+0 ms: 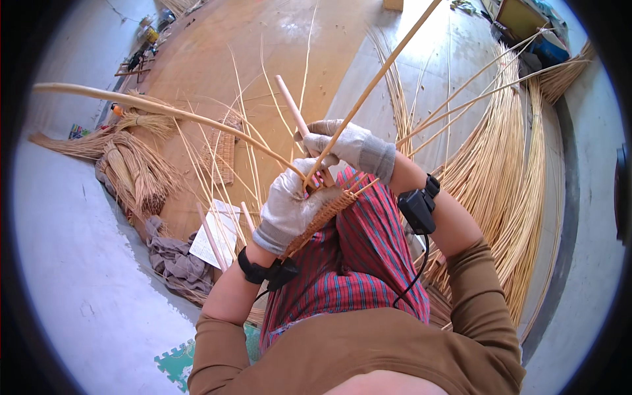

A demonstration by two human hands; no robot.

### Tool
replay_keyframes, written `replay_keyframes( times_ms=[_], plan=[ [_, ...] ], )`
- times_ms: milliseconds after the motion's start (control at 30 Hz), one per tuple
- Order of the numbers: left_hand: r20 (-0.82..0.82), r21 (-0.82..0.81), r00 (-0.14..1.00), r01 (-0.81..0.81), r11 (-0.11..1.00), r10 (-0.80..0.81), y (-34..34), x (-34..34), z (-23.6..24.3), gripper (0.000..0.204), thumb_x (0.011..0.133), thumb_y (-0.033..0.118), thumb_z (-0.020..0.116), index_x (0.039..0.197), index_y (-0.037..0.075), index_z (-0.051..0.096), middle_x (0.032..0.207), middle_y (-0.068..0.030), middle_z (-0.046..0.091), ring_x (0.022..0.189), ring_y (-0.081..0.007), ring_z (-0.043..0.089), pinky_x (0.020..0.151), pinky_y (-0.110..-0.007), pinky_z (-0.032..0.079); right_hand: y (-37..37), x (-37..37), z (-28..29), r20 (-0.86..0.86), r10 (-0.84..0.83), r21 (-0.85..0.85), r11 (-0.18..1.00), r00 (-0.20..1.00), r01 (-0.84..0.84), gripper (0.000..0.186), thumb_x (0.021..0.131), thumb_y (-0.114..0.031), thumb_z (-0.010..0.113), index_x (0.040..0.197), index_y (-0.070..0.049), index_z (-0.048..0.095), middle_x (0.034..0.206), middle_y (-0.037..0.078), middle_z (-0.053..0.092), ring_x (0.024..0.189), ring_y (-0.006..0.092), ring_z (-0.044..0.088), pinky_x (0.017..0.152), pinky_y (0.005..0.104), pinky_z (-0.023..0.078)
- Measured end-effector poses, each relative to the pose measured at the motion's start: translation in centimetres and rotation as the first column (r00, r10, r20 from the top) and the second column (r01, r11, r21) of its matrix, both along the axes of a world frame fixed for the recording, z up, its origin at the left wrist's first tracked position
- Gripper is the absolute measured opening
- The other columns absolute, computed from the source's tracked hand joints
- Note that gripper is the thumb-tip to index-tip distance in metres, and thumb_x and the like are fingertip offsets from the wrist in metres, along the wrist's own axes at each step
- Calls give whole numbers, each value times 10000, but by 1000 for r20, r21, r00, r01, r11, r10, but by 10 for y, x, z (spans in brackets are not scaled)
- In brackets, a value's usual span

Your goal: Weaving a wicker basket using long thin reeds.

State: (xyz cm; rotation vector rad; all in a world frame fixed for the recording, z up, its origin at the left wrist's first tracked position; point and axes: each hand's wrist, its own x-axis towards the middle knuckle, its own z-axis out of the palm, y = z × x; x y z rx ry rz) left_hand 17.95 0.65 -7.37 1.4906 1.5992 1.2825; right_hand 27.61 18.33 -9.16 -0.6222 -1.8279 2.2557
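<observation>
My left hand (288,203), in a whitish work glove, is closed on the edge of a woven wicker panel (327,212) that rests over my lap. Just beyond it, my right hand (350,145), gloved too, has its fingers bent around a willow rod at the weaving edge. One long rod (376,78) slants from between the hands to the upper right. A thicker rod (155,105) arcs from them to the left. A stout peeled stake (291,105) sticks up beside my right fingers. Several thin stakes (245,131) fan out past my left hand. My palms hide where the rods cross.
Long bundles of willow rods (490,151) lie along the right. Shorter bundles (135,168) lie at the left near a grey cloth (181,260) and a white paper sheet (216,234). A flat woven piece (220,157) is on the floor ahead. The left wall (79,263) is close.
</observation>
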Motion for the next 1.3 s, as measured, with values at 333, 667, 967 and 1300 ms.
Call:
replay_keyframes(
  times_ms=[333,667,967,1300],
  plan=[
    [37,-56,999,-28,998,30,1,-3,0,457,864,88,846,1267,10,645,967,-31,682,879,-98,628,810,-265,532,-28,48,36,-702,-260,-233,964,663,131,490,1098,-232,520,1551,-108,381,835,57,627,712,122,583,633,274,479],
    [-146,2,985,-92,996,91,7,-9,5,473,842,93,858,1275,45,674,1233,-54,602,952,-93,624,820,-272,545,-44,48,-28,-670,-612,-392,772,420,500,262,1104,-130,494,1361,-83,481,676,-3,447,612,105,461,756,343,546],
    [-82,-82,986,136,987,-143,21,-28,5,274,871,58,790,1116,61,668,1415,-140,544,1124,-172,625,938,-319,514,-43,54,-27,-637,-608,-357,777,474,518,291,1110,-149,487,1388,-65,469,692,3,466,628,113,475,766,355,552],
    [-194,-160,930,285,945,-313,29,-38,17,232,898,111,765,1065,39,621,991,-85,576,924,-217,580,872,-350,488,-40,64,-8,-535,-603,-324,793,592,515,275,1108,-141,486,1369,-59,506,728,19,525,695,133,599,739,330,553]
  ],
)
